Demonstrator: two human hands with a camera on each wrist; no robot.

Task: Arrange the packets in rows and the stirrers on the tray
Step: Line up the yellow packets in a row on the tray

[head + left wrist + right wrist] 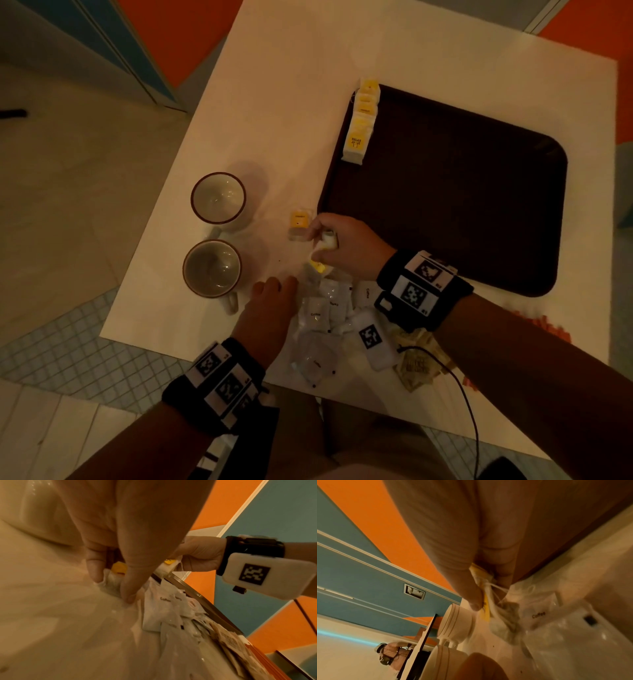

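A dark brown tray point(445, 192) lies on the white table, with a row of yellow-tagged tea bags point(359, 130) along its left rim. My right hand point(329, 240) hovers left of the tray's near corner and grips a yellow-tagged tea bag point(485, 607). Just below it, my left hand point(274, 298) pinches another tea bag point(111, 580) that lies on the table. One more tea bag point(300, 222) lies loose beside the right hand. White coffee packets point(325, 308) sit in a heap between my wrists.
Two empty brown-rimmed cups point(218, 198) point(212, 269) stand left of my hands. Brown packets point(416, 366) lie at the near table edge under my right forearm, with orange ones point(548, 329) further right. A black cable point(462, 394) hangs off the near edge.
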